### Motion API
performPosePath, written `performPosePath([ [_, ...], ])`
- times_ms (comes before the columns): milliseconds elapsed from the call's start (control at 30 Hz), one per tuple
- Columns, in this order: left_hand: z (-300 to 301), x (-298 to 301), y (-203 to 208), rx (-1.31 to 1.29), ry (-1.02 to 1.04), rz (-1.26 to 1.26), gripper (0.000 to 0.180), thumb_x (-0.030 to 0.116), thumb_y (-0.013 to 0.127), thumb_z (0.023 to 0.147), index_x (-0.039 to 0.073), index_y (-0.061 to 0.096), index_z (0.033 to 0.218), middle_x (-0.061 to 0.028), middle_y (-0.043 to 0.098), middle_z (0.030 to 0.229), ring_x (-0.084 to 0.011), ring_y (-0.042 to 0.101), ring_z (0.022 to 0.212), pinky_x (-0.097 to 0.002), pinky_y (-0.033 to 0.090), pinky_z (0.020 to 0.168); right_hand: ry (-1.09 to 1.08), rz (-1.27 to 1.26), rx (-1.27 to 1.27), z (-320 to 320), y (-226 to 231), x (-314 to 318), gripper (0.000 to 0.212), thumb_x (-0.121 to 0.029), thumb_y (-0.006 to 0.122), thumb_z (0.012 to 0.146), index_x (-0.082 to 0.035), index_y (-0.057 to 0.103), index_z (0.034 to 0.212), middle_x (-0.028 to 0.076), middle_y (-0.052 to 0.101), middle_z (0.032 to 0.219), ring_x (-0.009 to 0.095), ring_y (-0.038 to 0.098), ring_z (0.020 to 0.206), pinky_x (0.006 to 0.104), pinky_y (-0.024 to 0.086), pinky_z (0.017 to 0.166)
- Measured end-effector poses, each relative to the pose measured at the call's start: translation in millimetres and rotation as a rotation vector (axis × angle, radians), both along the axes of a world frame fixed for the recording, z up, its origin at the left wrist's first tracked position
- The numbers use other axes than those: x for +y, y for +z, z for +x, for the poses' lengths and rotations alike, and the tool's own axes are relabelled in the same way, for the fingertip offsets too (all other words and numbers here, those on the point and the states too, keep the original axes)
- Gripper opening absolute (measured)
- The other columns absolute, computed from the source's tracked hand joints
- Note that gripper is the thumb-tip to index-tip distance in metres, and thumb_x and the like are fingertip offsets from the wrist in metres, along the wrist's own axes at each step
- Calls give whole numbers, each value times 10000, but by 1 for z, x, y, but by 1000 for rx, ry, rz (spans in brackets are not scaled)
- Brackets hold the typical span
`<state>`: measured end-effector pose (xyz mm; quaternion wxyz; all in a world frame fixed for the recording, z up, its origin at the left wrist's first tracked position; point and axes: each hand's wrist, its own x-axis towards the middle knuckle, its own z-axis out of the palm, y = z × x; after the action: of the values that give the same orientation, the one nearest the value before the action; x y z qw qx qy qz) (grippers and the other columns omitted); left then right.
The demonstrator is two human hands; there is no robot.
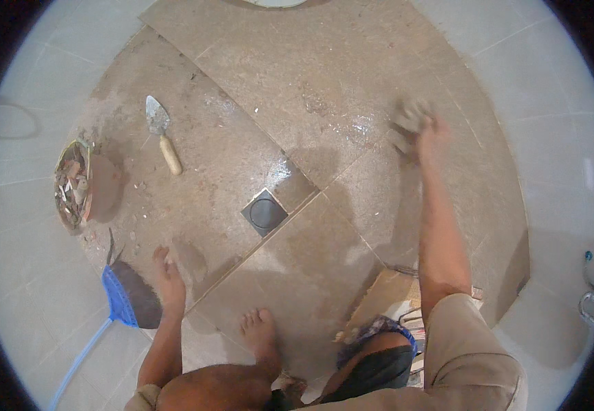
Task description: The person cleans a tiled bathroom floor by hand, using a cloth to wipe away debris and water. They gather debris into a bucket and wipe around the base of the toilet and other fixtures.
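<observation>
My right hand (431, 133) reaches far out over the tiled floor (352, 61) on the right, above a wet shiny patch. Motion smears its fingers, which look greyish-white; whether that is a cloth or a coating on them I cannot tell. My left hand (168, 274) hangs low at the left, fingers stretched out and holding nothing, beside a blue broom (122, 296) with dark bristles. Farther off on the left lies a pointed trowel (162, 133) with a wooden handle. A square dark floor drain (264, 213) sits near the middle, where tile joints meet.
A bucket (86, 186) of broken rubble stands by the left wall. Cardboard (373, 301) and other items lie by my right knee. My bare foot (261, 332) rests on the floor. A tap fitting (590, 301) is on the right wall, and a white rounded base stands at the far edge.
</observation>
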<state>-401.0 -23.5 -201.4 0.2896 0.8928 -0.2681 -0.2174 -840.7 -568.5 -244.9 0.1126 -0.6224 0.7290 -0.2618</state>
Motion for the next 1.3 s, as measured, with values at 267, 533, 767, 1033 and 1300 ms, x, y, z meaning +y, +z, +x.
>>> performPosePath([
  [267,53,72,1,-118,-30,-51,392,68,495,1040,-12,552,1421,-208,500,1531,-354,430,1466,-457,303,1235,-183,-21,234,78,-13,58,374,-214,614,1001,-13,675,1310,230,645,1307,395,618,1203,516,483,1017],
  [533,56,51,18,-124,-22,-111,388,117,484,1076,-37,541,1428,-195,538,1482,-338,478,1420,-438,318,1223,230,146,-356,328,15,82,266,-176,584,998,19,736,1096,272,654,1188,403,623,1155,514,496,976],
  [767,45,88,22,-128,6,-90,386,140,476,1086,-40,538,1422,-188,553,1454,-311,497,1393,-420,334,1206,595,210,-343,393,27,121,349,-184,608,1011,-65,658,1335,215,570,1445,375,538,1336,514,451,1090],
  [1033,63,128,19,-114,77,-17,401,202,478,1097,-37,553,1411,-195,588,1415,-325,529,1350,-429,345,1195,-11,105,-348,27,16,149,525,-320,549,1061,-113,501,1541,231,487,1545,381,483,1419,540,340,1202],
  [1300,71,93,5,46,159,-144,410,209,490,1099,-39,549,1420,-195,582,1450,-325,522,1366,-439,369,1178,-384,179,152,28,-20,147,332,-220,580,1016,-23,680,1263,225,663,1309,405,613,1225,546,459,1027],
])
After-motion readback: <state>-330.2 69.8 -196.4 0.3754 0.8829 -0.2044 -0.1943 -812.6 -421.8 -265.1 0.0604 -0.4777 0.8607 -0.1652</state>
